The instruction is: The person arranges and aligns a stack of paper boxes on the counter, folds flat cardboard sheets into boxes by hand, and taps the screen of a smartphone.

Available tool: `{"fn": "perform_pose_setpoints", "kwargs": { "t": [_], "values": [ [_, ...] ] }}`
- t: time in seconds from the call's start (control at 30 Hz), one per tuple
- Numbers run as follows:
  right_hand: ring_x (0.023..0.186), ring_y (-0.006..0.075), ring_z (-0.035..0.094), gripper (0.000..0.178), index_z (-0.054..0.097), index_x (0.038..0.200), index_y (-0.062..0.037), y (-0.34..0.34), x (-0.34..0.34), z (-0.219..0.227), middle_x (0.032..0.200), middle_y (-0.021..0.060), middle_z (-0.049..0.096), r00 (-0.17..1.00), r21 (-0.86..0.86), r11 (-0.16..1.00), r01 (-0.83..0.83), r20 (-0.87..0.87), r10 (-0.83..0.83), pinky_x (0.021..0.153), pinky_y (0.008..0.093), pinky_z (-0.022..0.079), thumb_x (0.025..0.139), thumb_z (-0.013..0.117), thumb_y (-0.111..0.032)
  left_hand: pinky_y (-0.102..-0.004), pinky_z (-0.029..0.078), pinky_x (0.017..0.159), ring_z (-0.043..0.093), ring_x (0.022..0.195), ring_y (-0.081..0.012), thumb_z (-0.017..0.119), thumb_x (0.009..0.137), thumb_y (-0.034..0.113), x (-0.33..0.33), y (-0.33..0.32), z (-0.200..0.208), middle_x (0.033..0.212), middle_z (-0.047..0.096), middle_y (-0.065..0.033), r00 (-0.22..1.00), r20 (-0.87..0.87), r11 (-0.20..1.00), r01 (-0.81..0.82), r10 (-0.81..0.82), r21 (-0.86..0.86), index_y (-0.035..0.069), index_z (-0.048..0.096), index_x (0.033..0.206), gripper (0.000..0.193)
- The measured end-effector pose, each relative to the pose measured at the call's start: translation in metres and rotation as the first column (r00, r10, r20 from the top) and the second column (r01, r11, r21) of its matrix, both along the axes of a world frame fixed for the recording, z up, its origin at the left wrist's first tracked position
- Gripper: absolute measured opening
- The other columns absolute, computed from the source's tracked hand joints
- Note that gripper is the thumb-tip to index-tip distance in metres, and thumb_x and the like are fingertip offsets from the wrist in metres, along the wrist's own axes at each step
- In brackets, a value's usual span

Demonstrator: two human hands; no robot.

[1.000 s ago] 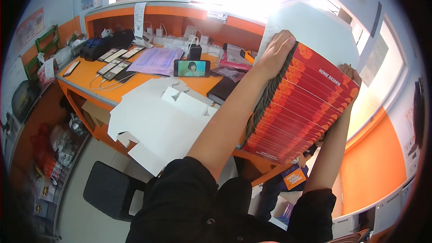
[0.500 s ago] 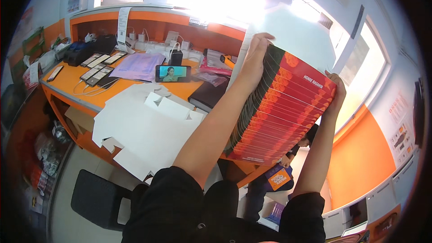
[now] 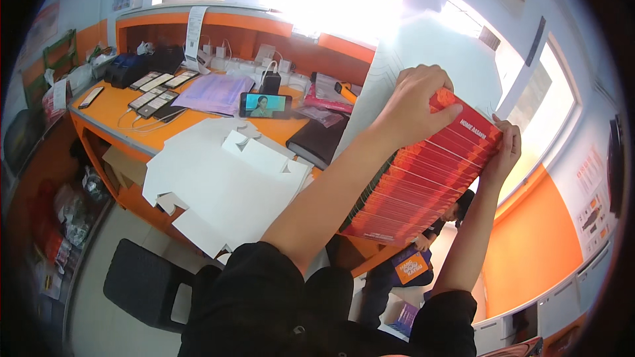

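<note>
A stack of die-cut cardboard sheets point(image 3: 417, 178) stands tilted up in front of me. Its overlapping edges show red and orange print, crossed by many thin lines, and a large white face rises behind them. My left hand point(image 3: 423, 102) grips the upper left corner, with its thumb across the red print and its fingers bent over the top. At the upper right corner my right hand point(image 3: 504, 149) holds the side edge, its fingertips curled over the top. More white die-cut sheets point(image 3: 218, 178) lie flat to the left of my left forearm.
The orange desk point(image 3: 99, 114) carries phones with cables, a propped phone point(image 3: 264, 105) showing a video, a purple sheet point(image 3: 215, 94) and a black notebook point(image 3: 317, 139). A black chair point(image 3: 142, 284) stands lower left. Beyond my right forearm a person holds a purple-and-orange box point(image 3: 411, 266).
My left hand has shifted right from the stack's dark left edge onto its red upper corner, thumb now over the print. My right hand keeps its hold, and the view has turned slightly.
</note>
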State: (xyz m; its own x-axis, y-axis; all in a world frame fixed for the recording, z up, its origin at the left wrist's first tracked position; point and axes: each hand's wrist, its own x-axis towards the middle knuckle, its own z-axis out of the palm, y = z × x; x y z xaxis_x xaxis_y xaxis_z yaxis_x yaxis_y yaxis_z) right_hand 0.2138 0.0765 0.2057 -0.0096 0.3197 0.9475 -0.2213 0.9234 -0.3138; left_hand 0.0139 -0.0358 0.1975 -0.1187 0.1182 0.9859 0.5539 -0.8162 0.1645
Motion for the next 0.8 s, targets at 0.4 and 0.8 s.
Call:
{"fn": "perform_pose_setpoints", "kwargs": {
  "t": [0.4, 0.8],
  "values": [
    [0.078, 0.0131, 0.048, 0.023, 0.055, 0.077, -0.0009, -0.005, 0.003, 0.003, 0.080, 0.0041, 0.056, 1.000, -0.081, 0.997, -0.013, 0.011, 0.014, 0.078, 0.0282, 0.037, 0.089, 0.048, -0.019, -0.0343, 0.037, 0.082, 0.050, 0.082, -0.0226, 0.059, 0.077, 0.016, -0.023, 0.012, 0.002, 0.080, 0.055, -0.0075, 0.947, 0.059, 0.937, 0.320, -0.315, -0.139, 0.004, 0.058, 0.084, 0.013],
    [0.092, 0.0163, 0.050, 0.033, 0.050, 0.096, 0.0032, 0.047, -0.015, -0.008, 0.089, 0.0060, 0.051, 0.575, -0.310, 0.493, -0.813, -0.292, 0.764, 0.089, 0.0341, 0.041, 0.093, 0.039, -0.028, -0.0344, 0.034, 0.073, 0.043, 0.075, -0.0234, 0.042, 0.091, 0.028, -0.035, 0.032, -0.015, 0.073, 0.044, -0.0122, 0.942, 0.243, 0.954, 0.268, -0.230, -0.136, -0.002, 0.040, 0.073, 0.035]
  ]
}}
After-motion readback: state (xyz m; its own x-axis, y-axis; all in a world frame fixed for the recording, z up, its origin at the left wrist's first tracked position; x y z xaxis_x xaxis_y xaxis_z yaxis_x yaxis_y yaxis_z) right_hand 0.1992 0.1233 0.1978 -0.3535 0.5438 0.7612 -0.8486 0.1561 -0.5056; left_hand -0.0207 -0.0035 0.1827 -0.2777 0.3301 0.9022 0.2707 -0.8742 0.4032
